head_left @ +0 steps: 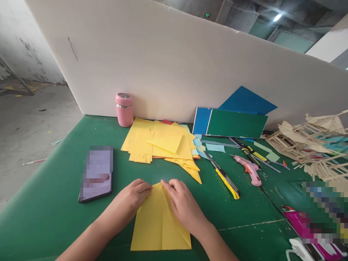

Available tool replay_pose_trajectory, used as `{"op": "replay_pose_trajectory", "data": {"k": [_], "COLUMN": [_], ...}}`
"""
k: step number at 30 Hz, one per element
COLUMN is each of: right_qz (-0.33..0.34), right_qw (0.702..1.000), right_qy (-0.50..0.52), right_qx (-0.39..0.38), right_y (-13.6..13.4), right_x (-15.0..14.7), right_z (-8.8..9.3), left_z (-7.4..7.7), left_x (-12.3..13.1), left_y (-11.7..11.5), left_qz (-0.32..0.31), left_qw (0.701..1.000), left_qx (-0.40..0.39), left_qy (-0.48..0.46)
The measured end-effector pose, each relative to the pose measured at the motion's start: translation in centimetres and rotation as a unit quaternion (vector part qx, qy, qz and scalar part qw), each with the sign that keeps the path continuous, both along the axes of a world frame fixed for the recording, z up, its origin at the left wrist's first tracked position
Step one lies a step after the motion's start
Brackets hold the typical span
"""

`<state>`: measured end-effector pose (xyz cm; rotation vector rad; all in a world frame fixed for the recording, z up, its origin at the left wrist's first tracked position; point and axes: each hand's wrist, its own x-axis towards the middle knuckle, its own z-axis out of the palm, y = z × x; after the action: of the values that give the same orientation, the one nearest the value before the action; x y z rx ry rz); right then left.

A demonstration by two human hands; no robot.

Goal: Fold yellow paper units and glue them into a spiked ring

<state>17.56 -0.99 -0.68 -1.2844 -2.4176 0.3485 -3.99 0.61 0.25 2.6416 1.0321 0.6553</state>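
Note:
A yellow sheet of paper [152, 228] lies on the green table in front of me, with a crease running down its middle. Its right side is folded inward along a slant toward the top. My left hand [133, 197] grips the sheet's upper left edge, fingers curled and pressed together. At the top point, my right hand [183, 203] pinches the folded edge between its fingers. Just beyond the hands are a pile of yellow paper [133, 139] and some folded yellow pieces [187, 166]. Parts of the sheet are hidden under both hands.
A phone [98, 170] lies left, with a pink flask [125, 110] behind. To the right are a yellow utility knife [227, 183], a pink glue gun [248, 168] with its cord and a wooden stick model [312, 145]. Blue and green boards [236, 123] lean against the pale partition.

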Motion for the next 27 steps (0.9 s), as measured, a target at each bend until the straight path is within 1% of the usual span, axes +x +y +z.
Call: {"op": "replay_pose_trajectory", "data": {"k": [5,9,13,17,20,23,27], "right_qz": [0.000,0.001,-0.001,-0.006,-0.014,-0.018,-0.018], "right_qw": [1.000,1.000,0.999,0.999,0.999,0.998,0.994], "right_qy": [-0.007,-0.011,-0.020,-0.022,-0.024,-0.051,-0.101], "right_qx": [-0.010,-0.024,-0.037,-0.034,-0.034,-0.040,-0.042], "right_y": [-0.1,-0.1,-0.1,-0.1,-0.1,-0.2,-0.3], "right_x": [0.0,0.0,-0.1,-0.1,-0.1,-0.2,-0.5], "right_z": [-0.1,0.2,0.6,0.5,0.4,0.5,0.8], "left_z": [0.5,0.9,1.1,1.2,1.3,1.4,1.4], "left_x": [0.3,0.5,0.3,0.2,0.2,0.1,0.1], "left_y": [-0.1,-0.1,0.1,0.3,0.3,0.2,0.0], "left_qz": [0.009,0.016,0.006,0.000,0.016,0.033,0.039], "left_qw": [1.000,1.000,1.000,1.000,0.999,0.997,0.993], "left_qx": [0.010,0.017,0.017,0.025,0.033,0.042,0.056], "left_qy": [0.013,0.021,0.013,0.014,0.038,0.063,0.091]}}
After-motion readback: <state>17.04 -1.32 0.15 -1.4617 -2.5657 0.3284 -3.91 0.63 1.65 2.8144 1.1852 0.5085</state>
